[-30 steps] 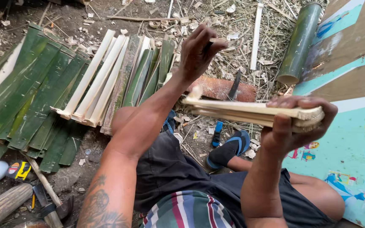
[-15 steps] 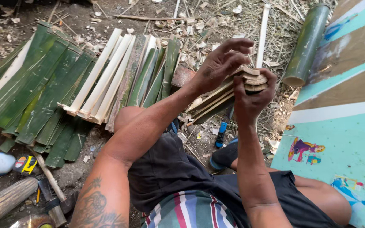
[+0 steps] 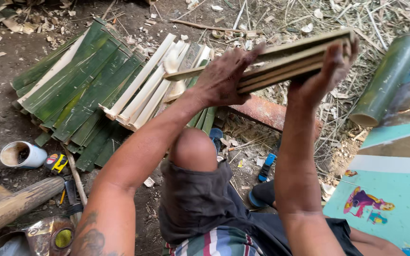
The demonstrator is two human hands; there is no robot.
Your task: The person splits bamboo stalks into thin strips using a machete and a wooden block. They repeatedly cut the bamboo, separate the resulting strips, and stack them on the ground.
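Bare dirt ground point(image 3: 5, 104) lies under everything, with dry straw and chips all over it.

Both hands hold a bundle of bamboo strips point(image 3: 290, 59) up in the air, above the knee point(image 3: 193, 149). The left hand point(image 3: 224, 78) lies over the left part of the bundle, fingers curled on top of the strips. The right hand point(image 3: 328, 71) grips the right end, thumb on the near side and fingers wrapped over the far side. The bundle tilts a little, with its right end higher. One thin strip sticks out of it to the left.

Just under the hands, a rusty brown bar point(image 3: 266, 114) lies on the ground. A blue sandal point(image 3: 262, 194) is on the foot near the lower middle.

Left of the hands, pale split slats point(image 3: 143, 90) lie side by side. Next to them, farther left, is a wide row of green slats point(image 3: 77, 90), touching one another.

At the right edge, a round green bamboo tube point(image 3: 387, 78) lies tilted, with its open end toward the person. Below it is a light blue mat point(image 3: 404, 189) with small cartoon pictures.

In the lower left corner sit a white cup point(image 3: 22, 155), a yellow tape measure point(image 3: 56, 162), a hammer point(image 3: 74, 182) and a thick brown log point(image 3: 17, 206).
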